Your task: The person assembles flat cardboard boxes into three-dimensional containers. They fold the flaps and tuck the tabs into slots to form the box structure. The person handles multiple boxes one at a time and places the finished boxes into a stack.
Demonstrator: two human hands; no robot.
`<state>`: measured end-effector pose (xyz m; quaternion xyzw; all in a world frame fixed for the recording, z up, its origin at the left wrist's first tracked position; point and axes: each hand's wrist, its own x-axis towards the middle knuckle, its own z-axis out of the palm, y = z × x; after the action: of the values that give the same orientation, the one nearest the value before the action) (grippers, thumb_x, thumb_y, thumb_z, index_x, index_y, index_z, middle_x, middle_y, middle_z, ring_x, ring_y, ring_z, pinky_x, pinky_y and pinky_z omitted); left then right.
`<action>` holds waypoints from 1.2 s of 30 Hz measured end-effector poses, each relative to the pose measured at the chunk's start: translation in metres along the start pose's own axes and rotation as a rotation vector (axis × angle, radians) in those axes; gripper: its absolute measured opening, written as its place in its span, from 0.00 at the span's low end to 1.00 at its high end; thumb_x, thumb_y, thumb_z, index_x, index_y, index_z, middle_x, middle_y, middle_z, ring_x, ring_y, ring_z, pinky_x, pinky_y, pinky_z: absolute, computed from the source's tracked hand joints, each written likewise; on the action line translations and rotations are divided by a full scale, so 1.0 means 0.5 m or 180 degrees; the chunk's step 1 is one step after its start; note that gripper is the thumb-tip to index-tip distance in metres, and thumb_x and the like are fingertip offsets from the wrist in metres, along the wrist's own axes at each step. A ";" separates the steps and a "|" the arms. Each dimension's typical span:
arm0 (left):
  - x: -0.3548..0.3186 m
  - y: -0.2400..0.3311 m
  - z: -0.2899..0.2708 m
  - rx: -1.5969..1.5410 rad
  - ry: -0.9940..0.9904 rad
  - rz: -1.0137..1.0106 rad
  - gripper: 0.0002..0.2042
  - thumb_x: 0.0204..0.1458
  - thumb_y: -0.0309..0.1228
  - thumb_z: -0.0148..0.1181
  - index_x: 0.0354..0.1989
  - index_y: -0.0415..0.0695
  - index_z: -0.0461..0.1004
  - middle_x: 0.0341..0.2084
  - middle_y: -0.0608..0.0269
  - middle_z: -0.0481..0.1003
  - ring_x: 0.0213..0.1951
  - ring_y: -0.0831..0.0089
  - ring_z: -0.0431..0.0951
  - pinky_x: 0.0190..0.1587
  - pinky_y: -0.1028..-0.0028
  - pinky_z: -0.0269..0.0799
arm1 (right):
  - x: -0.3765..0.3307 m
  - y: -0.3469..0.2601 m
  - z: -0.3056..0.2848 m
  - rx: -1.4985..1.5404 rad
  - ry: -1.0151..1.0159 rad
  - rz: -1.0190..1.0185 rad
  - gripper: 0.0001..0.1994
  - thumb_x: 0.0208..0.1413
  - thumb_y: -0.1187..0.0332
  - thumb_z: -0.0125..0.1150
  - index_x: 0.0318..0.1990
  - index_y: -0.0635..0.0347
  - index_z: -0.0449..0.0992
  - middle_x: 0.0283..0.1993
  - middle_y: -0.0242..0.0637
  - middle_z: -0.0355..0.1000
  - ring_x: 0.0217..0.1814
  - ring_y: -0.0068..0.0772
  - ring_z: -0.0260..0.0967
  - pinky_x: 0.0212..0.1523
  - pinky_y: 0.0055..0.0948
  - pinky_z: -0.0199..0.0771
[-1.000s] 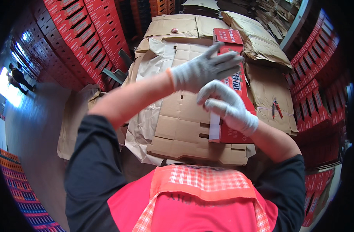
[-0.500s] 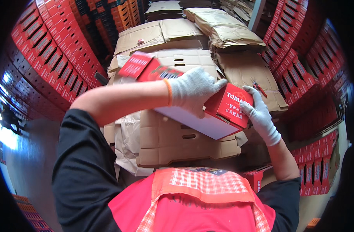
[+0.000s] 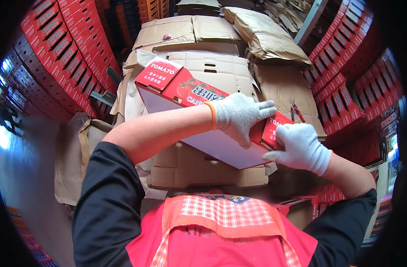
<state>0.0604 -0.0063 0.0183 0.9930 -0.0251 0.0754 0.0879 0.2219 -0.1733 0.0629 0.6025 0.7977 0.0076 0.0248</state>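
A flat red carton [image 3: 185,86] with tomato pictures and a white underside is held tilted in front of me, above a heap of brown cardboard. My left hand [image 3: 241,115], in a grey knit glove, reaches across and presses on the carton's right part, fingers spread over its red top. My right hand [image 3: 301,147], gloved the same, grips the carton's right end flap from below and outside. Both hands are on the same carton.
Flattened brown cardboard boxes [image 3: 212,58] lie piled ahead. Stacks of red cartons [image 3: 61,58] wall the left side, and more red cartons [image 3: 350,84] stand on the right. A pair of red-handled pliers [image 3: 296,111] rests on cardboard at right.
The carton has swung from lying lengthwise ahead to tilted across me, its far end now up-left. Both hands shifted along to its right end and closed on it.
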 end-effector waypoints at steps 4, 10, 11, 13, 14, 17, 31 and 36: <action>-0.011 0.010 0.001 -0.0108 -0.0038 -0.0132 0.50 0.29 0.45 0.72 0.67 0.44 0.58 0.65 0.47 0.62 0.45 0.49 0.79 0.45 0.57 0.76 | 0.027 -0.014 0.011 -0.0530 0.0028 -0.0539 0.20 0.46 0.47 0.67 0.27 0.55 0.73 0.22 0.40 0.72 0.22 0.43 0.73 0.23 0.40 0.71; -0.012 0.032 0.007 -0.0076 -0.0092 -0.0053 0.50 0.29 0.48 0.71 0.66 0.41 0.60 0.63 0.48 0.65 0.48 0.53 0.79 0.46 0.61 0.77 | 0.039 -0.053 0.039 -0.1213 -0.0048 -0.1049 0.14 0.52 0.53 0.60 0.24 0.53 0.76 0.18 0.34 0.70 0.16 0.36 0.71 0.15 0.38 0.65; -0.015 0.040 0.004 0.0036 0.0060 -0.0004 0.50 0.30 0.49 0.71 0.66 0.41 0.60 0.63 0.47 0.65 0.47 0.52 0.80 0.45 0.60 0.77 | 0.038 -0.063 0.038 -0.1291 -0.0228 -0.0907 0.15 0.51 0.53 0.62 0.23 0.53 0.75 0.17 0.35 0.70 0.17 0.37 0.71 0.17 0.38 0.66; -0.023 0.060 -0.009 0.0321 -0.0100 -0.0042 0.49 0.34 0.51 0.69 0.67 0.41 0.59 0.64 0.47 0.64 0.42 0.51 0.80 0.44 0.59 0.78 | 0.033 -0.080 0.028 -0.1337 -0.0693 -0.0707 0.16 0.48 0.53 0.65 0.21 0.55 0.73 0.17 0.36 0.69 0.19 0.38 0.71 0.20 0.36 0.68; -0.036 0.073 -0.014 0.0354 0.0006 -0.0038 0.49 0.33 0.49 0.70 0.67 0.40 0.59 0.63 0.46 0.64 0.40 0.51 0.80 0.41 0.59 0.78 | 0.025 -0.084 0.014 -0.1024 -0.0430 -0.0714 0.17 0.51 0.54 0.64 0.20 0.55 0.73 0.16 0.40 0.68 0.19 0.39 0.71 0.20 0.37 0.68; -0.083 0.104 -0.028 0.0664 0.0204 0.0267 0.49 0.33 0.47 0.71 0.67 0.40 0.58 0.62 0.46 0.64 0.35 0.52 0.80 0.37 0.60 0.77 | -0.010 -0.081 -0.036 0.0507 -0.0092 -0.0567 0.18 0.56 0.52 0.61 0.21 0.55 0.74 0.20 0.43 0.71 0.22 0.41 0.74 0.22 0.40 0.69; -0.696 0.109 0.297 -0.0132 0.1501 -0.1728 0.34 0.41 0.25 0.65 0.62 0.42 0.66 0.57 0.47 0.71 0.54 0.50 0.74 0.57 0.58 0.69 | 0.101 -0.045 0.325 0.0350 -0.0478 -0.0755 0.51 0.36 0.51 0.76 0.69 0.61 0.57 0.70 0.49 0.57 0.73 0.50 0.54 0.73 0.42 0.50; -0.725 0.227 0.431 -0.1102 0.0886 -0.1538 0.26 0.46 0.25 0.63 0.58 0.42 0.71 0.43 0.49 0.78 0.43 0.53 0.79 0.46 0.63 0.76 | 0.189 -0.078 0.371 0.0200 -0.0507 -0.0808 0.43 0.33 0.48 0.75 0.61 0.55 0.67 0.48 0.40 0.74 0.50 0.44 0.73 0.54 0.40 0.68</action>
<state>-0.2732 -0.1433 -0.2279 0.9207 0.2111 0.1819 0.2733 0.1676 -0.0966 -0.1267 0.4961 0.8628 -0.0684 0.0699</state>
